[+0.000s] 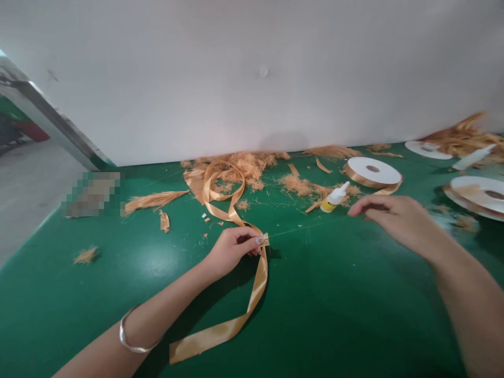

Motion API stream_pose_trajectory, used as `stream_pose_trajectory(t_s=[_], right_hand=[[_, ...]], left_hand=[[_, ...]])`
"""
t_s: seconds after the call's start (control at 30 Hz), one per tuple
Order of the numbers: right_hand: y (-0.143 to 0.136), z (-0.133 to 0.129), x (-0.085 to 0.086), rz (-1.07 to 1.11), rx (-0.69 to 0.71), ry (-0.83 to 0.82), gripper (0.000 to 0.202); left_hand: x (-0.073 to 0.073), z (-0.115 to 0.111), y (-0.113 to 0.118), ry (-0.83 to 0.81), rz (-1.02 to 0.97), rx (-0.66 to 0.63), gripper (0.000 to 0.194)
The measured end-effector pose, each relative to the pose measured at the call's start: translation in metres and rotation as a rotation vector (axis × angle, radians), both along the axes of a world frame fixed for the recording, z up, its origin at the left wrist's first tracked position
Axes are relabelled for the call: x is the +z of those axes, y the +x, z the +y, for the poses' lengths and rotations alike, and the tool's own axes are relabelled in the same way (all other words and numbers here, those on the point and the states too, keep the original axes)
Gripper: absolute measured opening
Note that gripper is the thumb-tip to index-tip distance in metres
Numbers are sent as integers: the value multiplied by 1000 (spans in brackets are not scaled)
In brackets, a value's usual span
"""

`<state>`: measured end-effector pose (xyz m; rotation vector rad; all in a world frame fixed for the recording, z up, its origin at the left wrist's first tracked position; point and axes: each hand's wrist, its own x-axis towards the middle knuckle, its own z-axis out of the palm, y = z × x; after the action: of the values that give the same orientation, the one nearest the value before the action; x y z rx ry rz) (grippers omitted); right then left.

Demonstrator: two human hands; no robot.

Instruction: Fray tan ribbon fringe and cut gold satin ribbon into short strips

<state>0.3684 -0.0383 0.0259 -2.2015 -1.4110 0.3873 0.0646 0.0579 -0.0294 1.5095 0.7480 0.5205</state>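
In the head view I see the left hand (234, 249) pinching the tan ribbon (259, 283) mid-length, over the middle of the worktop (323, 315); the ribbon loops toward the back edge, its free end toward the front. A fine thread (287, 231) runs from the pinch toward the right hand (399, 223). I cannot tell whether those bent fingers grip it. Nearer the back edge stand a white bottle (334, 198) and, farther right, a ribbon spool (370, 168).
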Motion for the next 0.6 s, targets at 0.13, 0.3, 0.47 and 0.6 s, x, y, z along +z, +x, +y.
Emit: stream_pose_trajectory(t_s=[0.13,0.3,0.47,0.6], right_hand=[[6,-5,5,-28,-177,136,18],[11,-7,-3,108,-25,37,22],[57,-17,-21,478,-174,149,24],[91,-38,-19,767,-205,75,20]], left_hand=[[1,-1,-1,36,13,28,19],[6,0,-5,70,48,35,18],[10,7,-11,96,73,85,21],[11,13,-22,125,71,111,25]])
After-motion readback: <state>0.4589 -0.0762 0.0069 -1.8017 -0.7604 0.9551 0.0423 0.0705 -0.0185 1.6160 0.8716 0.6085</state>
